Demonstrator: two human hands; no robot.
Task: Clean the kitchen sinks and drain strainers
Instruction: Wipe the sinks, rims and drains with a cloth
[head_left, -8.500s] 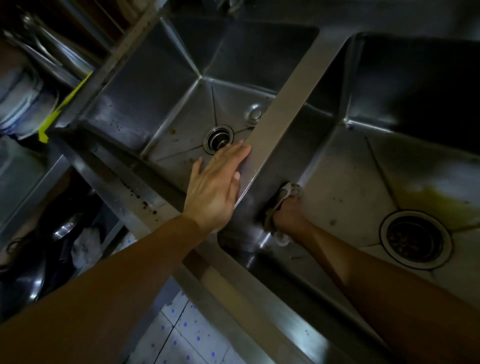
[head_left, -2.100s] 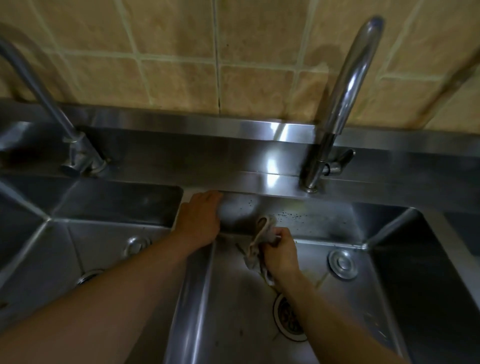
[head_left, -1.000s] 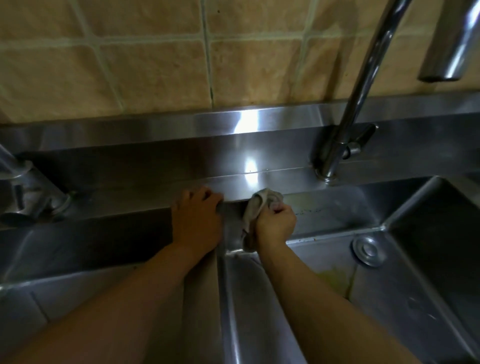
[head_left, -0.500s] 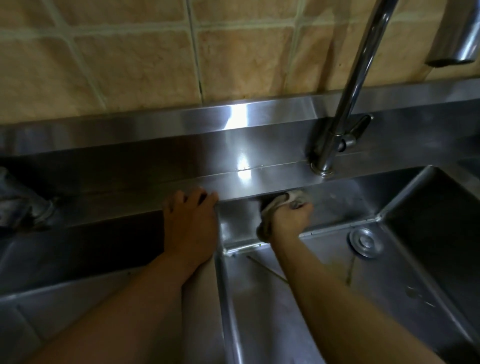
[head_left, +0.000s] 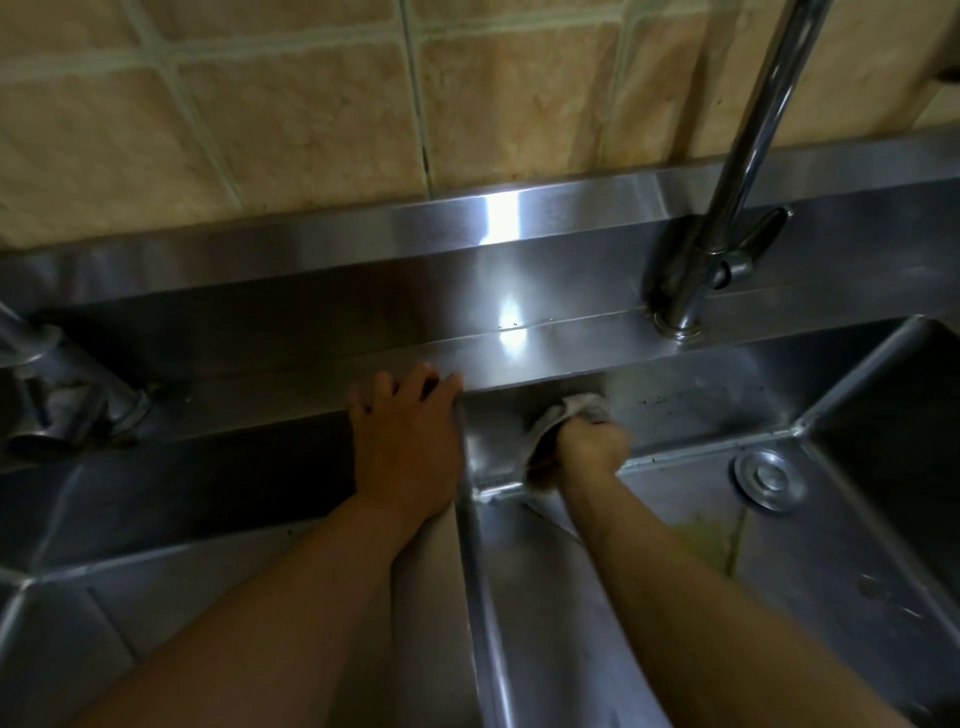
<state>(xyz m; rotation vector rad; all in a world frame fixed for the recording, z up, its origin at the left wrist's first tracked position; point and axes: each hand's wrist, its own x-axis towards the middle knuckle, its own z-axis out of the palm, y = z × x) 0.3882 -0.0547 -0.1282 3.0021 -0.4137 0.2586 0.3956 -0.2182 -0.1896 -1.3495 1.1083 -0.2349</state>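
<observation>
Two stainless steel sinks lie side by side, split by a narrow divider (head_left: 436, 597). My left hand (head_left: 408, 441) rests flat on the far end of that divider, fingers reaching the back ledge. In the right sink (head_left: 779, 597), my right hand (head_left: 592, 452) grips a bunched grey cloth (head_left: 576, 410) and presses it against the back wall just under the ledge. Dark specks dot that wall to the right of the cloth. A yellowish stain (head_left: 711, 535) lies on the right sink's floor. The left sink (head_left: 156, 519) is dark. No drain strainer is in view.
A tall faucet (head_left: 727, 208) rises from the back ledge above the right sink. Another faucet base (head_left: 62, 400) stands at the far left. A round overflow cap (head_left: 769, 478) sits low on the right sink's back wall. Beige tiles cover the wall behind.
My right hand has slid the cloth to the right along the right sink's back wall, from the corner by the divider. My left hand has stayed on the divider's far end.
</observation>
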